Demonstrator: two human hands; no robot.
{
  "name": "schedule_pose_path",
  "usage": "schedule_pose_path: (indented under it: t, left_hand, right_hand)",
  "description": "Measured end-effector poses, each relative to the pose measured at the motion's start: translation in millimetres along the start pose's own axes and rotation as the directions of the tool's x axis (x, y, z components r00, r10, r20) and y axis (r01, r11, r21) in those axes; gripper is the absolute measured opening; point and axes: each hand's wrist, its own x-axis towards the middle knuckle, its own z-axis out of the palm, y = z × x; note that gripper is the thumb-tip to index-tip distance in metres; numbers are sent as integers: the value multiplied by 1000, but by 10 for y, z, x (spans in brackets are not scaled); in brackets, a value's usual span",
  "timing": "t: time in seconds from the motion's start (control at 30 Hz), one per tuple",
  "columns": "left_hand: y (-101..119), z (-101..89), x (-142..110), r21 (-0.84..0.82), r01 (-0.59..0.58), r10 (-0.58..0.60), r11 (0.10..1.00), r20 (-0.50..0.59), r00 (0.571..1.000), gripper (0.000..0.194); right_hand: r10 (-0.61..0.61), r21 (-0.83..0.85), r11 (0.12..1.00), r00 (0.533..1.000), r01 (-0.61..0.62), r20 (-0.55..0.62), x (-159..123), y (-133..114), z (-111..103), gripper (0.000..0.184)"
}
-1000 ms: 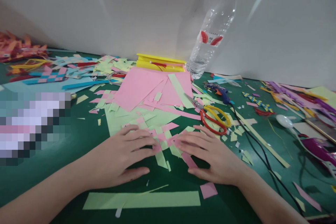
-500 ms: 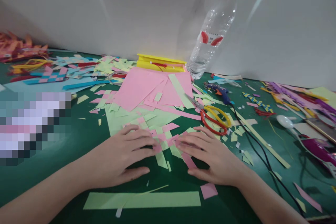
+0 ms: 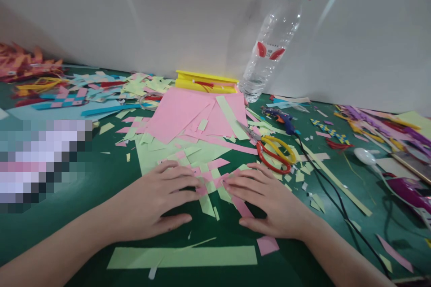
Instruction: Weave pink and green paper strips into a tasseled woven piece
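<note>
On the green table lies a woven piece of pink and green paper strips (image 3: 211,176). My left hand (image 3: 160,199) rests flat over its left part, fingertips pressing the weave and thumb spread away. From the other side my right hand (image 3: 269,202) lies on the right part, its fingers stretched out over the strips. Parts of the paper are hidden under both hands. A long green paper strip (image 3: 188,257) lies in front of the hands, and a small pink paper piece (image 3: 268,245) is near my right wrist. Scissors (image 3: 274,152) with red and yellow handles lie beyond my right hand.
Pink paper sheets (image 3: 178,114) lie behind the hands, before a yellow folded piece (image 3: 205,82). A plastic bottle (image 3: 271,49) stands by the grey wall. A glue gun (image 3: 283,119) trails a black cord (image 3: 332,190). Right are a purple device (image 3: 407,195) and paper scraps.
Both hands stay almost still on the woven paper; my right thumb shifts very slightly left. The whole view moves a little.
</note>
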Motion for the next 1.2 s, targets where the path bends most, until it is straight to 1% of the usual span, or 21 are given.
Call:
schedule_pose_path:
  t: [0.17,0.4,0.53,0.63,0.87,1.0,1.13,1.2]
  left_hand:
    - [2,8,9,-22,14,-15,1000,-42,999,27]
    - [-1,11,-6,-33,35,-35,999,-20,999,28]
    - [-4,-9,3,-17,28,-28,999,-17,999,30]
    - [3,-28,11,-3,11,-11,1000,-11,1000,31]
    - [14,-46,8,-17,29,-29,999,-2,1000,30]
    - [20,-75,9,-53,33,-32,998,15,999,33]
    - [56,-92,18,-46,21,-19,999,32,999,35]
    - [33,-96,13,-24,10,-10,1000,-10,1000,37]
  right_hand:
    - [12,7,1000,1000,-12,10,0,-7,7,50]
    - [12,4,1000,1000,-12,10,6,-14,31,49]
    - [11,-40,999,1000,-10,26,6,-19,33,51]
    - [-16,-87,996,1000,18,26,24,-34,22,51]
    - [-77,-187,980,995,64,-66,64,-66,35,47]
    - [-142,-215,972,969,98,-200,28,-36,61,46]
    - [-134,-254,966,946,58,-295,-32,52,46,42]
    - [-115,-270,963,920,10,-374,-44,104,24,42]
